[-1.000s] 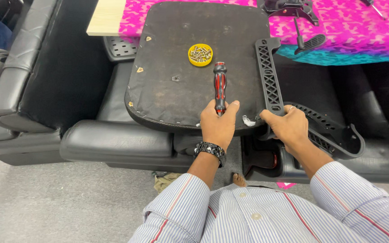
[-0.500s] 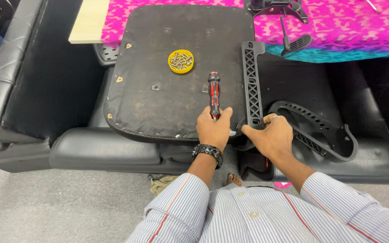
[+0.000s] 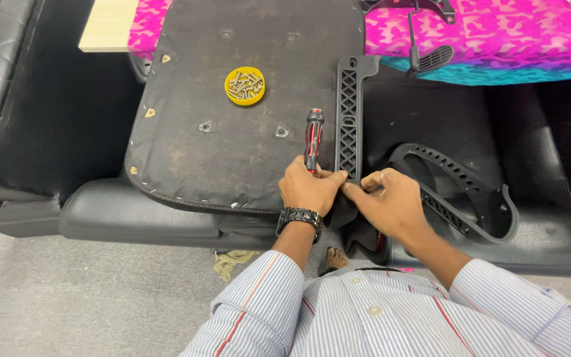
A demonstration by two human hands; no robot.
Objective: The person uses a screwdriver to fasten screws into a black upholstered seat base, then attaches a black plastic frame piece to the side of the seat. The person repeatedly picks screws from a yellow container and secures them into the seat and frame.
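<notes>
Leftmost, the left hand [image 3: 310, 190] is clenched round the screwdriver [image 3: 312, 139], whose long axis runs away from the person over the seat base [image 3: 232, 145]. Just right, the armrest bracket [image 3: 349, 112] lies parallel; the right hand [image 3: 390, 205] seemingly pinches its near end.

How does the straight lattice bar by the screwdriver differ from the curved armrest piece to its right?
The straight lattice bar is upright in view, with diamond cut-outs; the curved armrest piece bends in an arc with a row of round holes. The bar lies along the seat base edge, its lower end at both hands; the curved piece lies apart on the black cushion, untouched. Both are black plastic.
</notes>
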